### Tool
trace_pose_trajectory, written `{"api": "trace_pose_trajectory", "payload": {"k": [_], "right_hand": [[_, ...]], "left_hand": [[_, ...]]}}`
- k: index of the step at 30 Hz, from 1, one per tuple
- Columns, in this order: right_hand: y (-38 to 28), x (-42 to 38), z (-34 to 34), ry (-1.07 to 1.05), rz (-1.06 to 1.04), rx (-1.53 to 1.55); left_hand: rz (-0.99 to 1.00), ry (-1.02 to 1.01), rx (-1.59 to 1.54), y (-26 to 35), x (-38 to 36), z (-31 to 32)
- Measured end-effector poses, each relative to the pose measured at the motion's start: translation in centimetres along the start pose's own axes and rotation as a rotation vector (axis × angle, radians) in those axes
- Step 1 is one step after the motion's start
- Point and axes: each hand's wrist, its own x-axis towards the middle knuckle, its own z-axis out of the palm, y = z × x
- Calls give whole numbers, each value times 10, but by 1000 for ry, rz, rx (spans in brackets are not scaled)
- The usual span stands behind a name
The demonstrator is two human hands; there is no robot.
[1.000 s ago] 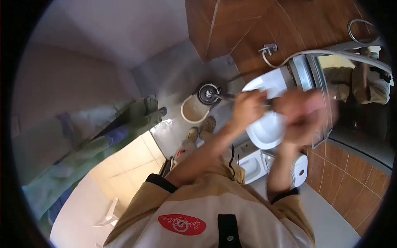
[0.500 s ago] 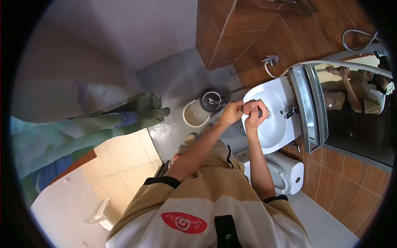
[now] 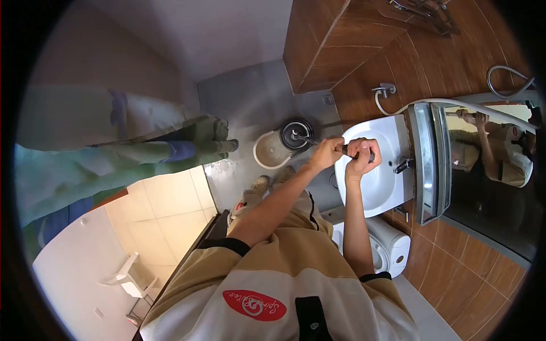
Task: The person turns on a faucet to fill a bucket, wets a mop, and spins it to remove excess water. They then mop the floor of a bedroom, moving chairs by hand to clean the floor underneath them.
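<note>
Both my hands are closed around the dark handle of a mop [image 3: 308, 140]. My left hand [image 3: 327, 153] wraps it lower down, and my right hand [image 3: 363, 156] grips close to its top end, over the sink. The handle slants down to a black round spinner basket [image 3: 295, 122] on a cream mop bucket [image 3: 265, 161], which stands on the grey floor. The mop's lower end sits in that basket; its head is hard to make out.
A white sink [image 3: 369, 196] with a black faucet [image 3: 402, 165] is by my right hand. Below it stands a white toilet [image 3: 392, 250]. A mirror cabinet [image 3: 429, 165] hangs on the brown tiled wall. A green and blue curtain [image 3: 142, 156] hangs on the left.
The camera view has shifted a little. My hands remain on the mop handle, which still runs into the bucket's basket.
</note>
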Motion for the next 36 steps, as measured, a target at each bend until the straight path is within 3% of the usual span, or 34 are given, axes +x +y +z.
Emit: {"api": "trace_pose_trajectory", "payload": {"k": [6,11,13,15,18,19,20,22,23,25,26,28,32,33,35,36], "right_hand": [[-2,-8,-2,-47,-25,-40],[-18,-19,-3,-116,55,2],[-36,-21,-5,-238,33,21],[-86,-21,12,-233,-143,48],[-186,-17,26,-305,-156,-28],[-217,-19,36,-294,-159,21],[-240,-15,42,-441,-213,84],[-275,-16,40,-534,-268,52],[-297,-19,38,-536,-297,-21],[-324,-26,30,-514,-347,-111],[-349,-26,13,-683,-333,-249],[-392,-45,8,-604,-376,-342],[-461,-49,44,-544,-480,135],[-469,-48,57,-538,-485,127],[-469,-42,99,-380,-964,1424],[-474,-42,96,-393,-968,1464]], "left_hand": [[191,82,72,-16,-5,5],[139,240,250,-34,-32,4],[160,279,270,-42,-37,2],[92,270,269,-52,-48,0],[-3,248,191,-39,-62,-8],[11,236,187,-29,-65,-9],[94,217,196,-18,-70,-10],[263,168,276,18,-79,-19],[269,161,273,29,-84,-22],[262,-62,184,48,-92,-24],[367,37,108,66,-101,-25],[357,-29,68,98,-116,-27],[478,-192,-17,155,-145,-36],[484,-209,-34,167,-151,-38],[470,-223,-84,181,-163,-39],[473,-228,-85,179,-164,-40]]}}
